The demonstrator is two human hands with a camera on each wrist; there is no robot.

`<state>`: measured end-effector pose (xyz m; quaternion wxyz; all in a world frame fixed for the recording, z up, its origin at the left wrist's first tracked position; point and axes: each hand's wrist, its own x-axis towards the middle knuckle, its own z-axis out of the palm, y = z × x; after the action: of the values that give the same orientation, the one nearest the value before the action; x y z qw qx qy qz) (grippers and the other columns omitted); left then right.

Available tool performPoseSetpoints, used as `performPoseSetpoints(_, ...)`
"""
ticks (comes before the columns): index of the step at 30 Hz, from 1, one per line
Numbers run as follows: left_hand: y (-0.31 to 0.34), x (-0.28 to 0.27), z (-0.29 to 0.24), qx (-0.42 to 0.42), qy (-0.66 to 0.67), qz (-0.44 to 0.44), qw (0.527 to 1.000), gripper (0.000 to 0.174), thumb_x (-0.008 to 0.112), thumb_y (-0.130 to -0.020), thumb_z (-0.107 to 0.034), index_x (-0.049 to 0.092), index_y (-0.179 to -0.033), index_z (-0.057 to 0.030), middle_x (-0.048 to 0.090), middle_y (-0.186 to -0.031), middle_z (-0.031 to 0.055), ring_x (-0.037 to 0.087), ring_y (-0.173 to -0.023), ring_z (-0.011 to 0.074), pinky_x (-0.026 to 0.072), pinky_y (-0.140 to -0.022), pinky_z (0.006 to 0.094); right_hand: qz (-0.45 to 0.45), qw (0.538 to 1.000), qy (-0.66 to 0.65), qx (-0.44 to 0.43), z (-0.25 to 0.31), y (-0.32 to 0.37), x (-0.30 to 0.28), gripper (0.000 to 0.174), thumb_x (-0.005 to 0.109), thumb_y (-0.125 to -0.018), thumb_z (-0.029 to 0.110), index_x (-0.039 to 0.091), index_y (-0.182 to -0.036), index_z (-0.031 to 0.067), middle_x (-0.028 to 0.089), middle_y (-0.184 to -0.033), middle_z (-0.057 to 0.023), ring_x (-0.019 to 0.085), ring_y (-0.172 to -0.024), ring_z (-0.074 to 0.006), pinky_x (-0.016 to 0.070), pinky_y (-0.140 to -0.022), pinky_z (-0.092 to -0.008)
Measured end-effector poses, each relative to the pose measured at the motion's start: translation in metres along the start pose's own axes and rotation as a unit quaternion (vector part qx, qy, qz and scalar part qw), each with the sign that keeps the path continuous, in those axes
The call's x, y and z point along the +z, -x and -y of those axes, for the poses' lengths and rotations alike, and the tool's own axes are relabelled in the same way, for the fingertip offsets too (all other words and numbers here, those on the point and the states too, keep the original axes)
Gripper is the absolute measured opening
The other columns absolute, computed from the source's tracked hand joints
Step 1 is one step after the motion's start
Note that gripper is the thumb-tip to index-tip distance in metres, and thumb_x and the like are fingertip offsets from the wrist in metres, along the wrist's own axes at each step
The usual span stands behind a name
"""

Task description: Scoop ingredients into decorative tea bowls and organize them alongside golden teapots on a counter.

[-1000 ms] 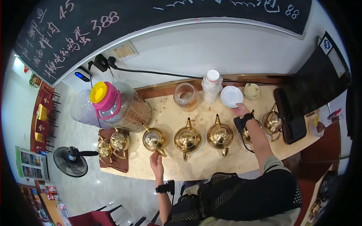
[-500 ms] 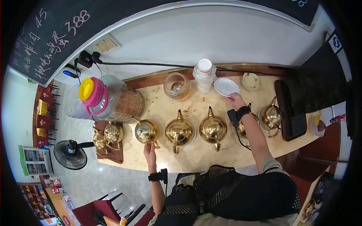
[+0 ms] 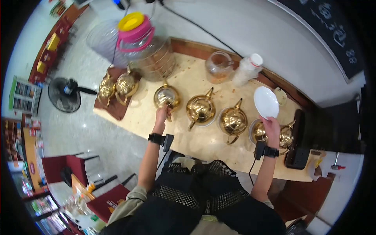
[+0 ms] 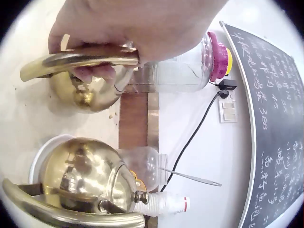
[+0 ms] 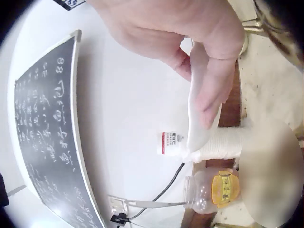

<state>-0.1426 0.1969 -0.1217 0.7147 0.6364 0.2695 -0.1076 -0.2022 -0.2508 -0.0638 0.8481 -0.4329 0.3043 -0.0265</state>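
Observation:
My left hand (image 3: 161, 113) grips the handle of a gold teapot (image 3: 167, 95) at the left of the row. In the left wrist view, the fingers (image 4: 102, 72) curl under that handle (image 4: 80, 61). My right hand (image 3: 271, 128) pinches the rim of a white plate (image 3: 265, 101), held tilted above the right part of the table. In the right wrist view, the thumb and fingers lie on opposite faces of the plate (image 5: 195, 114). Two more gold teapots, a middle one (image 3: 201, 109) and another (image 3: 232, 120), stand between the hands.
Behind the row stand a glass jar (image 3: 219, 68), stacked plastic cups (image 3: 246, 72) and a small bowl (image 3: 280, 96). A big pink-lidded jar (image 3: 150, 55) is at back left, near two teapots on a brown cloth (image 3: 117, 107). A black tray (image 3: 296, 156) lies at right.
The head view has swung round. The right hand has brought the plate away from the cups, to the right and nearer the body. The left hand stays at the teapot handle.

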Motion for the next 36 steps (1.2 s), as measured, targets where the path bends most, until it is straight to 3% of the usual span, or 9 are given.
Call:
performPoseSetpoints(3, 0.012, -0.014, -0.007, -0.031, -0.008, 0.005, 0.999, 0.025, 0.04, -0.075, -0.02, 0.051, -0.062, -0.0022, 0.047, -0.052, 0.0029, 0.044, -0.047, 0.0112, 0.033, -0.045, 0.0221, 0.03, 0.998, 0.043, -0.018, 0.001, 0.05, 0.032, 0.037, 0.043, -0.068, -0.004, 0.033, -0.102, -0.0113, 0.049, -0.095, -0.0197, 0.053, -0.081, -0.0308, 0.0481, -0.069, -0.028)
performPoseSetpoints(5, 0.02, -0.029, -0.005, 0.013, -0.028, 0.035, 0.999, 0.023, 0.04, -0.074, -0.017, 0.05, -0.06, -0.002, 0.047, -0.052, 0.0033, 0.043, -0.046, 0.0107, 0.0333, -0.045, 0.022, 0.054, 0.997, 0.061, -0.011, -0.006, 0.069, 0.051, 0.038, 0.043, -0.068, -0.005, 0.034, -0.105, -0.0074, 0.049, -0.096, -0.019, 0.056, -0.077, -0.0293, 0.0506, -0.061, -0.0245)
performPoseSetpoints(10, 0.027, -0.083, 0.008, -0.004, -0.049, 0.067, 0.997, 0.024, 0.041, -0.074, -0.015, 0.05, -0.057, -0.0007, 0.047, -0.051, 0.0035, 0.044, -0.048, 0.0107, 0.0356, -0.047, 0.0227, 0.126, 0.983, 0.128, 0.028, -0.043, 0.085, 0.106, 0.038, 0.041, -0.068, -0.005, 0.032, -0.105, -0.006, 0.048, -0.098, -0.0188, 0.055, -0.08, -0.0296, 0.0489, -0.07, -0.0348)
performPoseSetpoints(13, 0.05, -0.115, -0.01, 0.017, -0.097, 0.052, 0.994, 0.025, 0.039, -0.074, -0.012, 0.051, -0.057, 0.0023, 0.049, -0.054, 0.0049, 0.045, -0.05, 0.0108, 0.0365, -0.048, 0.023, 0.165, 0.981, 0.09, 0.054, -0.081, 0.084, 0.157, 0.043, 0.042, -0.067, -0.005, 0.03, -0.108, -0.005, 0.046, -0.1, -0.0191, 0.051, -0.088, -0.0316, 0.0455, -0.076, -0.042)
performPoseSetpoints(22, 0.038, -0.212, -0.02, 0.029, -0.153, 0.058, 0.986, 0.026, 0.039, -0.073, -0.015, 0.05, -0.06, 0.0041, 0.05, -0.056, 0.0064, 0.047, -0.052, 0.013, 0.0384, -0.051, 0.025, 0.202, 0.963, 0.138, 0.114, -0.193, 0.078, 0.281, 0.046, 0.039, -0.066, -0.007, 0.028, -0.111, -0.0034, 0.045, -0.101, -0.0194, 0.051, -0.087, -0.0321, 0.0471, -0.073, -0.041)
performPoseSetpoints(26, 0.026, -0.228, -0.021, 0.032, -0.156, 0.081, 0.984, 0.029, 0.039, -0.075, -0.019, 0.051, -0.063, 0.0042, 0.051, -0.056, 0.007, 0.048, -0.053, 0.013, 0.0382, -0.05, 0.0255, 0.194, 0.957, 0.117, 0.179, -0.24, 0.055, 0.289, 0.049, 0.038, -0.065, -0.01, 0.028, -0.112, -0.0015, 0.045, -0.102, -0.0182, 0.051, -0.087, -0.0321, 0.0469, -0.073, -0.041)
performPoseSetpoints(36, 0.012, -0.229, -0.02, 0.005, -0.149, 0.177, 0.973, 0.03, 0.04, -0.079, -0.021, 0.051, -0.064, 0.0023, 0.05, -0.058, 0.0045, 0.047, -0.056, 0.0112, 0.0378, -0.055, 0.0234, 0.125, 0.97, 0.092, 0.188, -0.283, 0.026, 0.277, 0.05, 0.039, -0.064, -0.01, 0.03, -0.112, 0.0013, 0.039, -0.11, -0.0172, 0.044, -0.096, -0.0333, 0.0406, -0.082, -0.0432)
